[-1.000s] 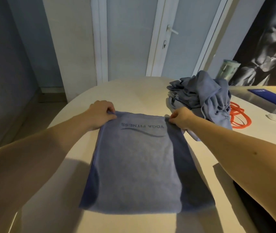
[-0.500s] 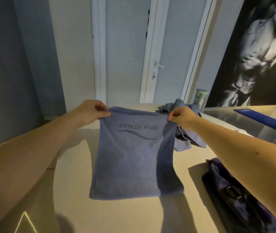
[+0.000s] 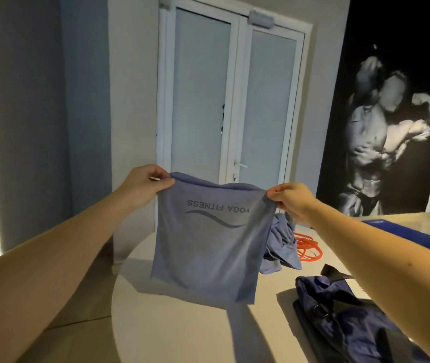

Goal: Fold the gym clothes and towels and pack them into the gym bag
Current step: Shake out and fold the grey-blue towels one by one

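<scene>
A blue-grey towel (image 3: 208,247) printed "YOGA FITNESS" hangs folded in the air above the table. My left hand (image 3: 144,184) pinches its top left corner and my right hand (image 3: 291,200) pinches its top right corner. Its lower edge hangs clear of the tabletop. A dark navy gym bag (image 3: 344,318) lies on the table at the lower right, under my right forearm. A heap of unfolded blue-grey clothes (image 3: 282,244) sits behind the towel, partly hidden by it.
The round cream table (image 3: 182,334) fills the lower middle. An orange resistance band (image 3: 309,250) lies beside the heap. A blue mat (image 3: 405,231) lies on the counter at the right. White double doors stand behind.
Both hands have lifted the towel off the table, from lying flat to hanging in the air. The view has tilted upward and the gym bag has come into sight.
</scene>
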A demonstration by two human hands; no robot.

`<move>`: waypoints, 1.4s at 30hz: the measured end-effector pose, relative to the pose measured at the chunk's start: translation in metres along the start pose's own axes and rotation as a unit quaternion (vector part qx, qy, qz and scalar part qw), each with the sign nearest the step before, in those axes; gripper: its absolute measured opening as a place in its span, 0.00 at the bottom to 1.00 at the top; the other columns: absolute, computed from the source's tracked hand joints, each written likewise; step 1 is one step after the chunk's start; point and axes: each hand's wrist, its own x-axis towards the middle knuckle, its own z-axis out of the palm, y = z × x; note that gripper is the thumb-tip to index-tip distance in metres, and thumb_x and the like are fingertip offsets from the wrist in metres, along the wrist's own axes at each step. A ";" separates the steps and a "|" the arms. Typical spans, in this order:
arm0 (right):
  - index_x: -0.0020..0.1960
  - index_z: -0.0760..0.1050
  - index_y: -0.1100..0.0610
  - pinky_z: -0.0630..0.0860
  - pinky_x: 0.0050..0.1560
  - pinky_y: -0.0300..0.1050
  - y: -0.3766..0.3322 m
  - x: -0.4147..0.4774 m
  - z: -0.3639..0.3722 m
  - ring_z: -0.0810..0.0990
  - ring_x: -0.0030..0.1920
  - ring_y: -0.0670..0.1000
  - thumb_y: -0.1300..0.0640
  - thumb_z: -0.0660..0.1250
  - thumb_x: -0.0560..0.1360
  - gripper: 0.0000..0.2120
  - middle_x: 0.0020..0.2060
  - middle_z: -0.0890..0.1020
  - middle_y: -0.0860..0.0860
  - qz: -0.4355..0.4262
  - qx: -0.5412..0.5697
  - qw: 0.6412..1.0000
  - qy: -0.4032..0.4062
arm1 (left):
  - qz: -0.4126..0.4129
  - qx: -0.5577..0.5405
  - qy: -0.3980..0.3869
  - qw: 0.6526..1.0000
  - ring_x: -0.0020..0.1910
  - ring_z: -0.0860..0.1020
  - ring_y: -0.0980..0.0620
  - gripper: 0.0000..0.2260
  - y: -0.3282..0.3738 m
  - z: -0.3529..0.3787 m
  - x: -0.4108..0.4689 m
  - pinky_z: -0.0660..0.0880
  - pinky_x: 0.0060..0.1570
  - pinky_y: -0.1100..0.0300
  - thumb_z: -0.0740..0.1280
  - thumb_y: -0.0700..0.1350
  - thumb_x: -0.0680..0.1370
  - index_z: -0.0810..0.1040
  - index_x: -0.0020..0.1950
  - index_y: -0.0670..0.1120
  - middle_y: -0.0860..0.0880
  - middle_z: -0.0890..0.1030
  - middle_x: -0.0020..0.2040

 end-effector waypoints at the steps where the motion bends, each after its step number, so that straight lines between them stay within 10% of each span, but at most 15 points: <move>1: 0.49 0.83 0.63 0.80 0.59 0.51 -0.004 -0.005 -0.003 0.81 0.58 0.60 0.64 0.71 0.77 0.03 0.52 0.83 0.60 0.005 0.019 1.000 -0.001 | -0.001 -0.005 0.003 1.000 0.49 0.81 0.53 0.05 0.006 -0.004 -0.003 0.74 0.42 0.66 0.73 0.47 0.78 0.83 0.51 0.47 0.50 0.84 0.49; 17: 0.51 0.80 0.63 0.80 0.40 0.41 -0.009 -0.054 -0.025 0.82 0.49 0.55 0.62 0.71 0.78 0.04 0.47 0.82 0.55 0.029 0.146 0.988 0.050 | -0.006 -0.024 -0.019 1.000 0.43 0.79 0.53 0.08 0.040 -0.007 -0.051 0.72 0.37 0.68 0.71 0.48 0.80 0.82 0.54 0.44 0.48 0.83 0.49; 28: 0.51 0.81 0.63 0.80 0.51 0.46 0.008 -0.045 -0.033 0.81 0.52 0.56 0.63 0.72 0.76 0.05 0.50 0.82 0.55 0.023 0.123 0.991 0.052 | -0.026 0.008 -0.091 0.995 0.50 0.83 0.46 0.09 0.030 -0.008 -0.045 0.80 0.52 0.56 0.74 0.49 0.77 0.81 0.52 0.45 0.46 0.84 0.49; 36: 0.62 0.82 0.56 0.79 0.58 0.49 0.017 -0.044 -0.039 0.80 0.57 0.54 0.61 0.70 0.78 0.13 0.54 0.82 0.51 -0.058 -0.091 0.994 0.010 | 0.015 0.146 -0.176 0.973 0.52 0.79 0.58 0.15 0.032 -0.023 -0.038 0.73 0.51 0.63 0.74 0.47 0.77 0.81 0.64 0.54 0.53 0.82 0.55; 42: 0.63 0.81 0.58 0.76 0.60 0.48 0.017 -0.034 -0.021 0.78 0.59 0.56 0.62 0.64 0.82 0.12 0.58 0.81 0.54 -0.128 -0.326 0.936 -0.024 | 0.040 0.182 -0.178 0.966 0.51 0.81 0.53 0.07 0.032 -0.017 -0.030 0.75 0.48 0.63 0.74 0.46 0.77 0.84 0.54 0.49 0.52 0.84 0.50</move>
